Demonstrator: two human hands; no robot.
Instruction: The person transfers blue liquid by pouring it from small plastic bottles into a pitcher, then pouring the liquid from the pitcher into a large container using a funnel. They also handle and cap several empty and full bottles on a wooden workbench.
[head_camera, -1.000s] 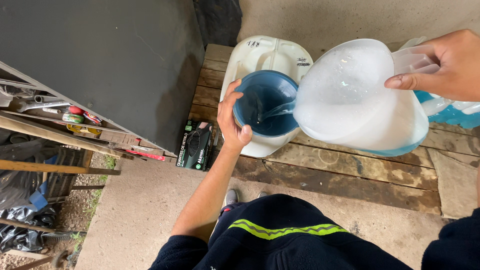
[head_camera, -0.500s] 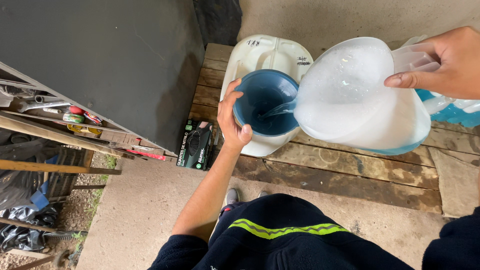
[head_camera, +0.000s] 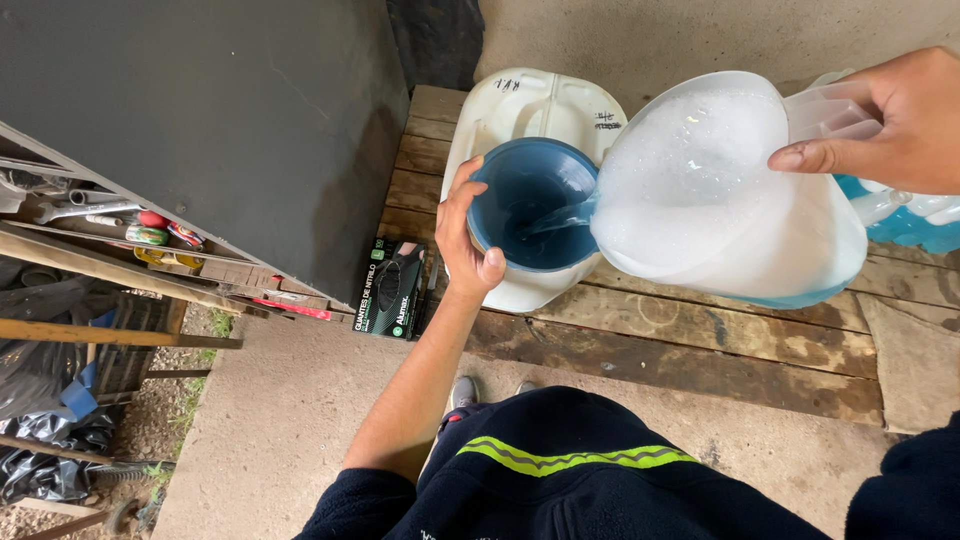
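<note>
**Foamy liquid running from jug into funnel**

Little has shifted since the earlier frame: the translucent plastic jug (head_camera: 720, 190) sits a touch higher and more tipped, and the thin stream from its spout runs on into the funnel as before.

His right hand (head_camera: 890, 125) is closed round the jug's clear handle at the far right, thumb lying along the top. His left hand (head_camera: 465, 235) is wrapped on the near-left rim of the round blue plastic funnel (head_camera: 530, 205), thumb hooked over the edge, steadying it on the white plastic canister (head_camera: 530, 110) that rests on the weathered wooden pallet (head_camera: 650, 340).

To my eye the jug is heavy with foamy liquid and likely slick if wet; the handle is the place to hold it. The funnel looks light and tippy, best pinched at its rim.

Left of the pallet lies a dark carton of gloves (head_camera: 390, 288) beside a grey metal cabinet (head_camera: 200, 120).
</note>
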